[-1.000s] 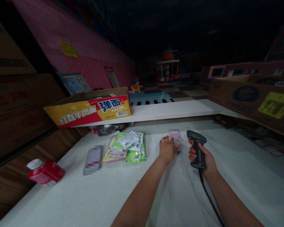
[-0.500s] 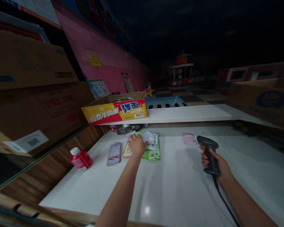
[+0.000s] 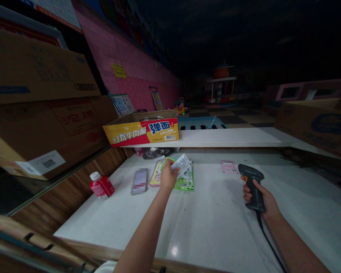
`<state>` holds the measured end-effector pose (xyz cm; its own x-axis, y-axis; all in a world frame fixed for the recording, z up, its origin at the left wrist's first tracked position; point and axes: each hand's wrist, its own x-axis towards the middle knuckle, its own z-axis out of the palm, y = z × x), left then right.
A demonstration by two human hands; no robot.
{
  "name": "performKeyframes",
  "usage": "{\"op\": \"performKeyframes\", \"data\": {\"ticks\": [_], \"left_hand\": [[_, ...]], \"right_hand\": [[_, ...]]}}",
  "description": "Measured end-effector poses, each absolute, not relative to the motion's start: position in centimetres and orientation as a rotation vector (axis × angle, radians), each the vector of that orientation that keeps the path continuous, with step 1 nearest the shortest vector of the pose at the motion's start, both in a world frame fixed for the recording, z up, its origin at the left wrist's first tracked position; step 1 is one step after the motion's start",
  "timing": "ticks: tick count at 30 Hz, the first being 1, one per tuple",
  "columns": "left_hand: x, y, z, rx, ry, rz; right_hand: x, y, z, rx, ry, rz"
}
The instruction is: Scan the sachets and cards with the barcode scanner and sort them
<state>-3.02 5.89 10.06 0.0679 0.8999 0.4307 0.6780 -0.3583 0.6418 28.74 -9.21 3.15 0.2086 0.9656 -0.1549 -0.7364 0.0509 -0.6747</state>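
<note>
My left hand (image 3: pixel 168 176) is closed on a small white-and-silver packet (image 3: pixel 182 163), pinching its left edge above a pile of packets. Beneath and beside it lie a green packet (image 3: pixel 186 183) and a yellow-and-pink packet (image 3: pixel 155 178), partly covered by the hand. My right hand (image 3: pixel 265 199) grips the handle of a dark grey barcode scanner (image 3: pixel 254 189), its head pointing up and left and its cable running down. A flat pink packet (image 3: pixel 229 167) lies just left of the scanner's head.
On the white counter (image 3: pixel 210 227) stand a red-pink bottle (image 3: pixel 101 186) and a flat phone-like object (image 3: pixel 139 182), partly blurred. A yellow-and-red noodle carton (image 3: pixel 143 131) sits on the raised ledge (image 3: pixel 230 137). Cardboard boxes (image 3: pixel 45 125) are stacked at left; another box (image 3: pixel 315 117) is at right.
My left hand has lifted the white-and-silver packet a little off the pile, tilting it up. The right hand keeps the scanner in nearly the same place. The view has shifted slightly.
</note>
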Motion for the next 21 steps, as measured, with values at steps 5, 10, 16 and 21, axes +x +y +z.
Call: {"op": "performKeyframes", "data": {"ticks": [5,10,16,21], "left_hand": [[-3.0,3.4,5.3,1.709,1.215,1.418],[-2.7,1.4,3.3,1.581,1.126,1.506],[-2.1,0.8,2.1,1.553,1.178,1.576],[-2.0,0.7,1.3,1.501,1.216,1.538]], "right_hand": [[27.0,-10.2,4.5,-0.896,-0.469,1.351],[23.0,-11.3,7.2,-1.116,-0.775,1.492],[18.9,-12.6,8.3,-1.42,-1.265,1.343],[18.3,-14.2,8.2,-1.478,-1.448,1.244]]}}
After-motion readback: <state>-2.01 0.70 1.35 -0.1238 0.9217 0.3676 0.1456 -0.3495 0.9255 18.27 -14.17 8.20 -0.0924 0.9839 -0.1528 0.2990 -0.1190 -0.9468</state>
